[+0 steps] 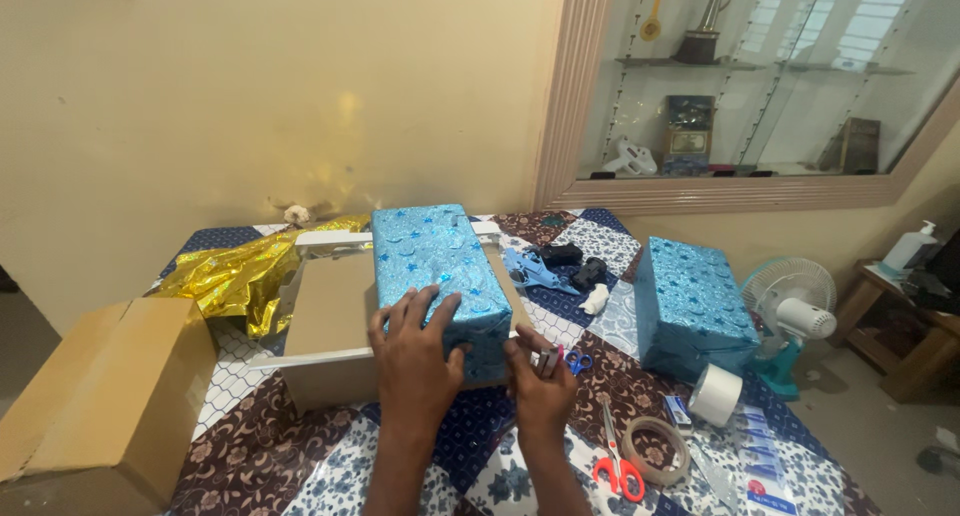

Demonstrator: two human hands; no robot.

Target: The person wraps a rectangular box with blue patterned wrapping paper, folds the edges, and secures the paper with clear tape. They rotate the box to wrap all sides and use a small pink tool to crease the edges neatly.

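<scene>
A box wrapped in shiny blue paper [432,256] lies on an open brown cardboard box [335,321] at the middle of the table. My left hand [412,351] rests flat on the near end of the blue box, fingers spread. My right hand [540,381] sits at the box's near right corner and pinches a small pale object, partly hidden by the fingers. A second blue-wrapped box [692,304] stands to the right, apart from both hands.
Red-handled scissors [617,456], a brown tape ring [655,451] and a white tape roll [716,394] lie at the near right. Gold foil paper [235,276] is at the back left, a brown carton [105,401] at the left edge, a small fan [795,311] beside the table.
</scene>
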